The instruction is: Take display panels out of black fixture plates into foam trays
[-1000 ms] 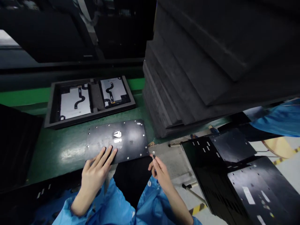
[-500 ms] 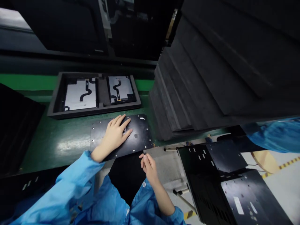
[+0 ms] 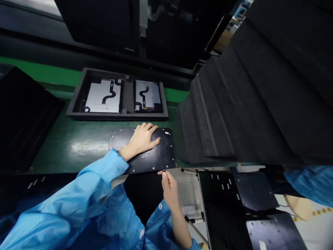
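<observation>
A flat black plate (image 3: 158, 156) with small pale dots along its edges lies on the green bench in front of me. My left hand (image 3: 142, 139) rests on its far part, fingers together and curled over the top edge. My right hand (image 3: 169, 187) is closed in a pinch at the plate's near edge, holding a small item I cannot make out.
A dark foam tray (image 3: 78, 100) with two pale panels and black flex cables sits behind the plate. A tall stack of dark foam sheets (image 3: 234, 114) rises at the right. More black plates (image 3: 234, 194) lie lower right. Another person's blue sleeve (image 3: 309, 184) shows far right.
My left hand slid from the plate's near edge up to its far edge. My right hand stayed pinched near the plate's front edge. The view turned to the right.
</observation>
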`<action>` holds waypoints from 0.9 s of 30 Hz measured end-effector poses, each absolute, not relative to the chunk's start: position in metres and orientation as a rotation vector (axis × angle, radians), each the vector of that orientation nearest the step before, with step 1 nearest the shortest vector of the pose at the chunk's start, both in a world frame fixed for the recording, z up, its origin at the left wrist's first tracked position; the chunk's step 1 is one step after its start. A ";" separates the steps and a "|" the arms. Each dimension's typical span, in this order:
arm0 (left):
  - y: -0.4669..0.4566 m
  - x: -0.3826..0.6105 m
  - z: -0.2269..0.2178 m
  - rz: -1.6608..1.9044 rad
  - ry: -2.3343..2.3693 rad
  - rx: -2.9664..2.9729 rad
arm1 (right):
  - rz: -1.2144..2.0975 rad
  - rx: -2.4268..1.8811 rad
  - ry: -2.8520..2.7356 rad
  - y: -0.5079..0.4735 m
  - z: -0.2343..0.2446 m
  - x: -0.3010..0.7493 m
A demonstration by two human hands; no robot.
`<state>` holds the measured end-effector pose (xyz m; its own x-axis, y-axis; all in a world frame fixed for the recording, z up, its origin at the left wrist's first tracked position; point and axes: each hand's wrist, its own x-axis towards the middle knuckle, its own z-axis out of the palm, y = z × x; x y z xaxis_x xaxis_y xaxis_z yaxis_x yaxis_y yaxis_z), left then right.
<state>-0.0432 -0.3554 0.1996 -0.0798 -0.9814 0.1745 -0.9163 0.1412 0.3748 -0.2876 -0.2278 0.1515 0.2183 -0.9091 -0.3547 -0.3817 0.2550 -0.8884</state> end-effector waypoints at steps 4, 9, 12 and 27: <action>-0.343 -0.042 0.200 -0.223 -2.145 1.736 | -0.358 -1.600 1.477 -0.240 0.192 -0.293; -0.280 -0.036 0.211 -0.247 -2.550 1.548 | 0.248 -1.971 1.682 -0.253 0.237 -0.290; -0.246 -0.036 0.216 -0.132 -2.625 1.674 | 0.446 -2.108 1.695 -0.257 0.252 -0.283; -0.313 0.025 0.334 -0.304 -2.394 1.518 | 0.498 -2.262 1.666 -0.267 0.264 -0.277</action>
